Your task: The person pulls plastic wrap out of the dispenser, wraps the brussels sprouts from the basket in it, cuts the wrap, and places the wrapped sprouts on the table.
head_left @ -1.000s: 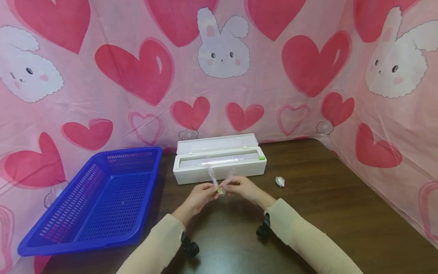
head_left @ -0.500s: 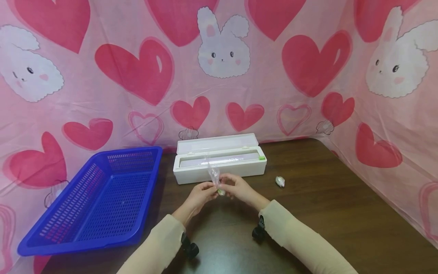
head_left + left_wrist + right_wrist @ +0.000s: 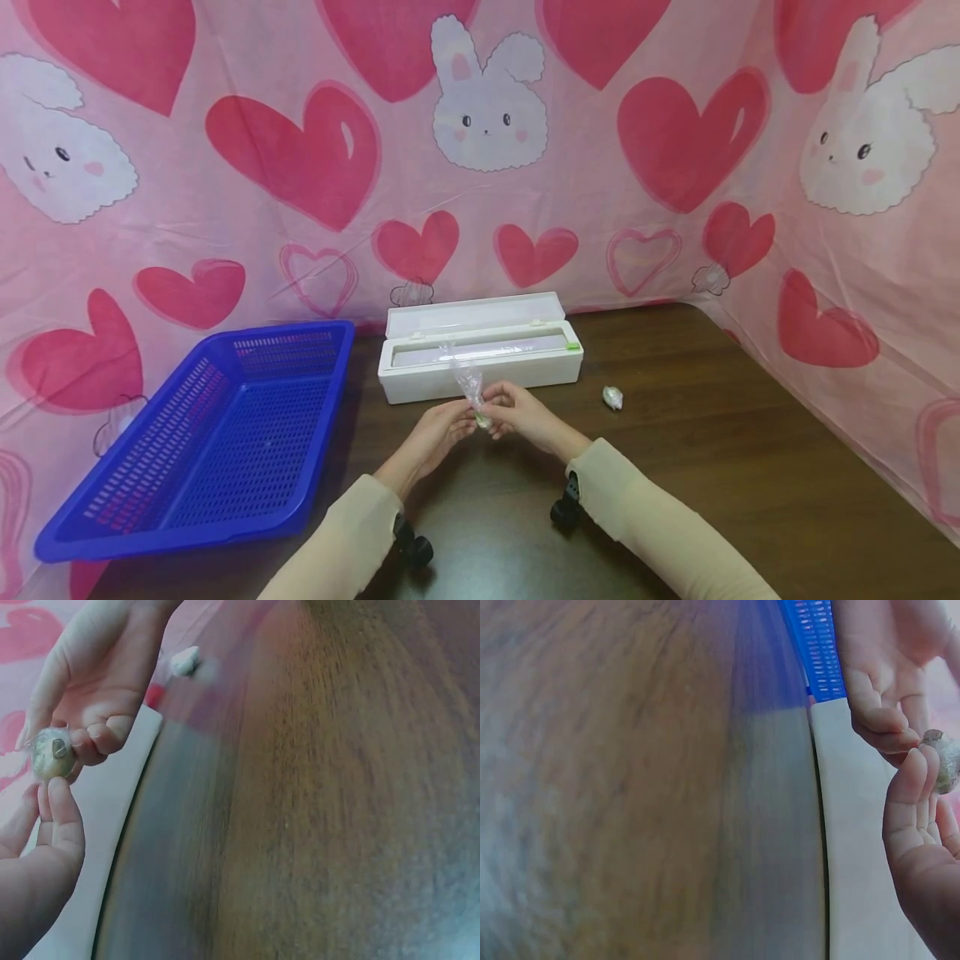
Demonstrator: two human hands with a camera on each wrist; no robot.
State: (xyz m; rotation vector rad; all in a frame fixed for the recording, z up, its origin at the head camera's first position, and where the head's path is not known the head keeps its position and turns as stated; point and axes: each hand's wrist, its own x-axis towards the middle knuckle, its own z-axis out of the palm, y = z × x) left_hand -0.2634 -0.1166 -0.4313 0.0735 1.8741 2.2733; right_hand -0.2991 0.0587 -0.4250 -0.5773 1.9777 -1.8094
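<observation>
A small round pale yellow-green thing (image 3: 52,755) with a brown spot is wrapped in clear film; its exact kind cannot be told. In the head view a loose tail of clear film (image 3: 469,379) sticks up from it. My left hand (image 3: 438,433) pinches the wrapped thing from the left, fingertips against it in the left wrist view. My right hand (image 3: 525,414) pinches it and the base of the film from the right, its fingers (image 3: 907,784) bent. A second small film-wrapped bundle (image 3: 612,397), whitish, lies on the table to the right.
Behind the hands stands a white cling film dispenser box (image 3: 480,375), lid (image 3: 476,315) raised, with a green slider (image 3: 572,345) at its right end. A blue perforated basket (image 3: 318,467) stands at left on the dark wooden table (image 3: 675,483). A pink heart-patterned cloth hangs behind.
The film ends, first spread apart between both hands, are now gathered into one upright tail leaning left. My right hand has moved slightly left, and my left fingers have shifted around the wrapped thing.
</observation>
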